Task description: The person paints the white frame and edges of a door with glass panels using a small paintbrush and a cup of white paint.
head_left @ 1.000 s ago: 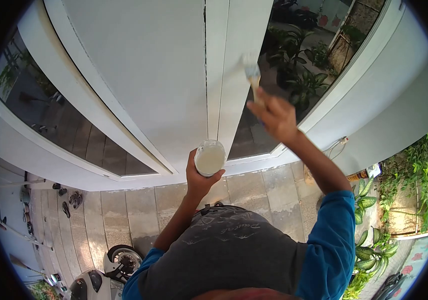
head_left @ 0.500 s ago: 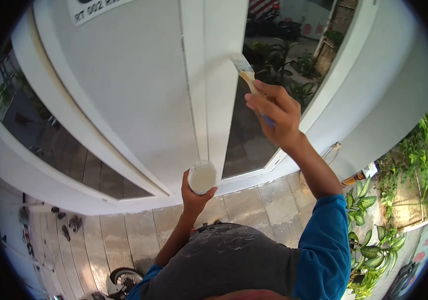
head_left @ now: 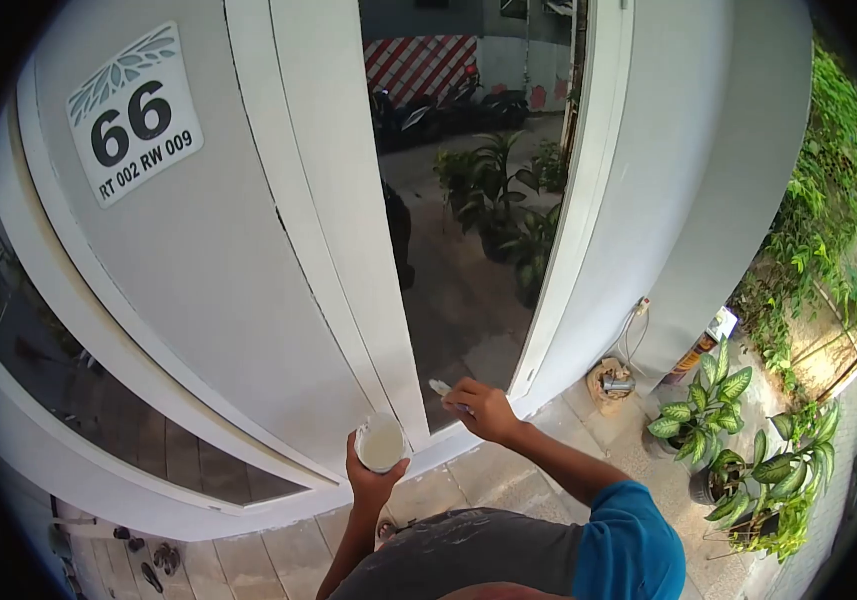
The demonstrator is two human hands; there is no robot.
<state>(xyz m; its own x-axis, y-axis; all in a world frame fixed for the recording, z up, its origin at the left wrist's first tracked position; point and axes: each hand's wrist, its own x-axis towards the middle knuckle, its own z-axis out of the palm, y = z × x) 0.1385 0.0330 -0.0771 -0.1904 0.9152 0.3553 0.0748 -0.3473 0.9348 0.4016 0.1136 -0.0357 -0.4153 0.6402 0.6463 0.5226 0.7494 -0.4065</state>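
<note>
My left hand (head_left: 372, 482) is wrapped round a small tub of white paint (head_left: 382, 444), its open top facing up. My right hand (head_left: 485, 409) grips a paintbrush (head_left: 439, 387), the pale bristles pointing left, a short way up and to the right of the tub. Behind the brush is the dark glass pane (head_left: 468, 330), low down near its bottom edge. A white door frame (head_left: 338, 250) rises between this pane and a light grey panel (head_left: 188, 290). Dark chipped lines run along the joint of panel and frame.
A house number sign (head_left: 138, 115) reading 66 is on the panel. On the right stand potted plants (head_left: 703, 410), a bag with a can (head_left: 610, 385) and a hanging cable (head_left: 638, 325). Sandals (head_left: 160, 565) lie on the paved floor (head_left: 248, 560) at lower left.
My right hand has brought the brush down from high beside the frame to near the tub. The view has tilted up, so the whole number sign shows. The tub stays in my left hand.
</note>
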